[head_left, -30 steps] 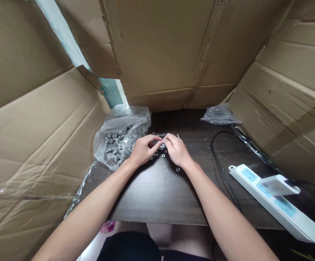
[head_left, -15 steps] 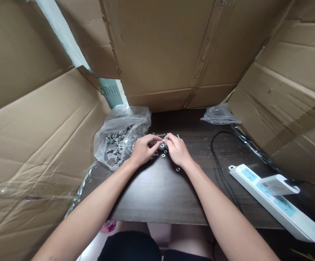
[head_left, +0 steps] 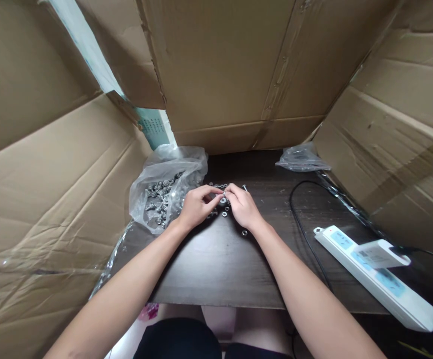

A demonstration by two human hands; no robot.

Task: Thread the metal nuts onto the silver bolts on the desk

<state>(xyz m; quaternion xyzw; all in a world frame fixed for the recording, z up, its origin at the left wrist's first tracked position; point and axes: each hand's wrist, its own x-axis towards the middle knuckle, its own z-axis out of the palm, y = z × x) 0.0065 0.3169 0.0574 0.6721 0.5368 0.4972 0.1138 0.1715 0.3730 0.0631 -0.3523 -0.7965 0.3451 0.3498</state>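
Observation:
My left hand [head_left: 200,203] and my right hand [head_left: 242,203] meet over the middle of the table, thumb and fingers pinched together. Between their fingertips is a small silvery metal fastener [head_left: 224,193]; the fingers cover most of it, so its exact kind is unclear. Just below the fingertips lies a round metal piece [head_left: 223,201]. Loose hex nuts [head_left: 224,214] are scattered close by, one nut [head_left: 244,233] beside my right wrist. A bolt [head_left: 244,188] rests just beyond my right hand. Several more small metal parts lie behind my fingers, partly hidden.
An open clear plastic bag [head_left: 141,199] full of metal fasteners lies left of my hands. Another plastic bag [head_left: 302,157] is at the back right. A white power strip [head_left: 373,274] and a black cable [head_left: 302,224] occupy the right. Cardboard walls [head_left: 239,75] enclose the dark table [head_left: 220,274].
Both hands stay nearly in place, fingertips still together around the small fastener. Only a very slight shift of the fingers shows.

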